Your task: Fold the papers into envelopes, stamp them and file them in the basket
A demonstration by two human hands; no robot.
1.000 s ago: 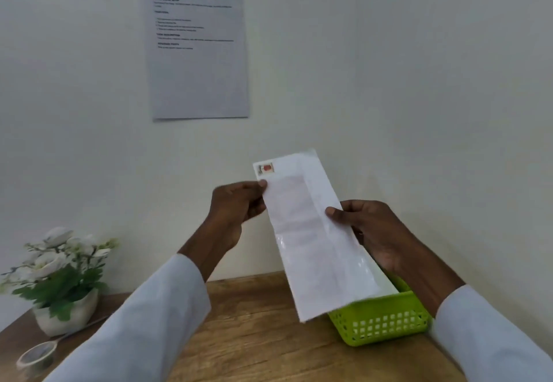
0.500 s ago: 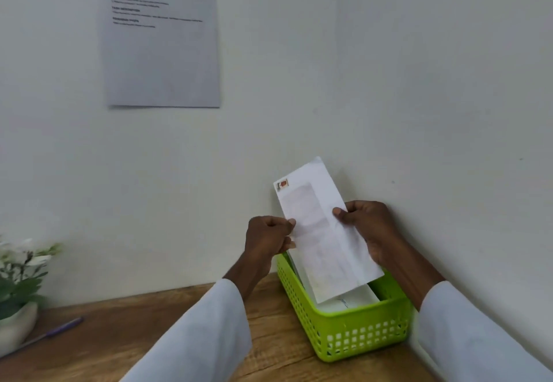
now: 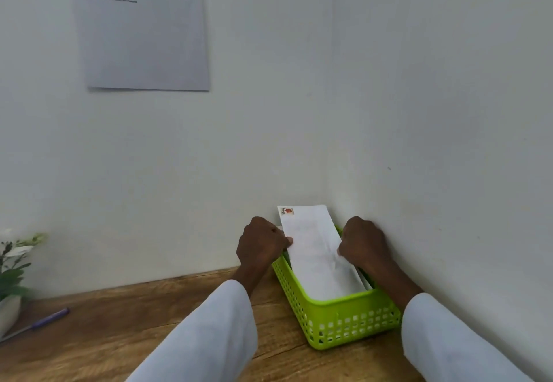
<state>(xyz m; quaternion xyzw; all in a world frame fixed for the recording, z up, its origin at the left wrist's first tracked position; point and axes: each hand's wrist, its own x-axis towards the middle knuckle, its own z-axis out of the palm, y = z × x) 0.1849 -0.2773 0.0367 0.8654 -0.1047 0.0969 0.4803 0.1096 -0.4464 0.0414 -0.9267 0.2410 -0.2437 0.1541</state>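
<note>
A white envelope (image 3: 314,247) with a small red stamp at its top left corner leans in the lime-green basket (image 3: 347,319), its lower end inside and its top against the wall corner. My left hand (image 3: 260,242) pinches the envelope's left edge. My right hand (image 3: 360,242) grips its right edge. Other white paper shows beneath it in the basket, mostly hidden.
The basket stands on a wooden desk (image 3: 119,330) in the corner of two white walls. A purple pen (image 3: 45,322) lies at the left, beside a potted plant (image 3: 12,274). A printed sheet (image 3: 143,31) hangs on the wall above.
Both hands have lowered the envelope from mid-air down into the basket. The view has shifted left to right, toward the corner.
</note>
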